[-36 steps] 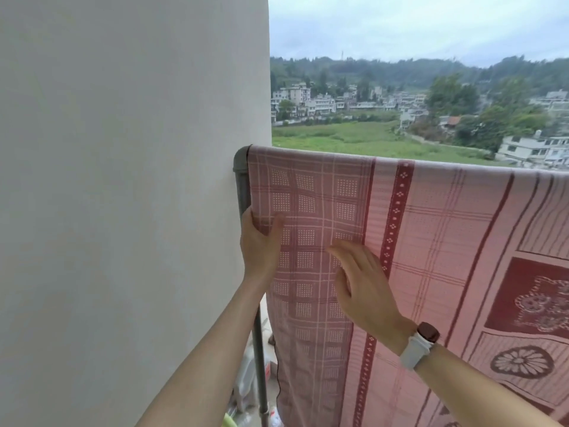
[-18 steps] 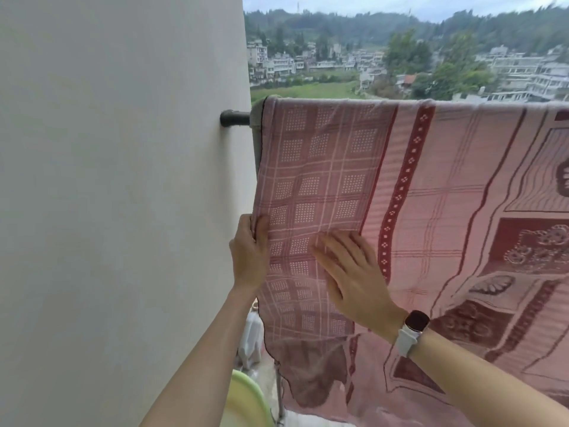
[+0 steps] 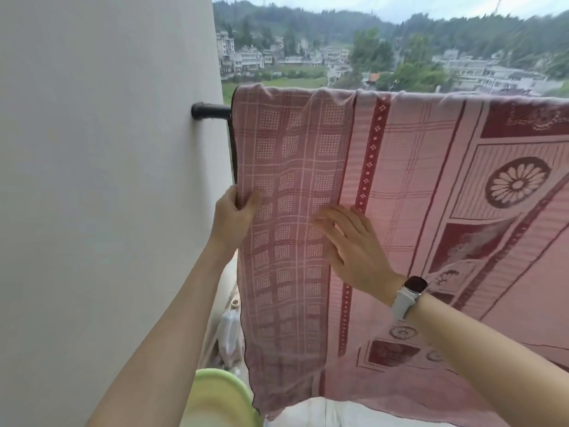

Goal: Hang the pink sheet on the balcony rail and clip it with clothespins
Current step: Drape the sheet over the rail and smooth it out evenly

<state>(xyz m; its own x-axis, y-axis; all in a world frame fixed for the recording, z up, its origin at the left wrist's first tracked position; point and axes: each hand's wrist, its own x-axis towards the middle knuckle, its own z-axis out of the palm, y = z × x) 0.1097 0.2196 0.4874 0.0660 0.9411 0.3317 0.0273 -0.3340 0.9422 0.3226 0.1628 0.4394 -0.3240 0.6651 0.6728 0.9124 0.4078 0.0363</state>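
Wall [image 3: 101, 180], white and plain, filling the left side of the head view. Dark rail [image 3: 211, 110] stubbing out of it, bare only for a short stretch before vanishing under cloth. Pale green basin [image 3: 215, 396] low down beside the wall, partly cut off by the left forearm; just above it, a translucent plastic bottle [image 3: 229, 331] on the balcony floor, blurred.

Left hand [image 3: 232, 215] raised at the sheet's left hem, thumb in front and fingers curled behind, pinching the edge about halfway down the hanging part. Pink sheet [image 3: 400, 186] draped over the rail, spread from near the wall to the right edge of the view, top fold lying along the rail line. Checked pattern with dotted squares near the left hem, then a dark red vertical band with small diamonds, then larger dark red panels and round flower motifs toward the right. Lower left corner hanging down close to the basin.

Right hand [image 3: 354, 248] laid flat against the checked part, fingers straight and spread, pointing up and left, pressing the fabric without gripping it. White-strapped watch [image 3: 411, 292] with a dark face on that wrist.

Beyond the rail, houses, trees and green hills under a pale sky.
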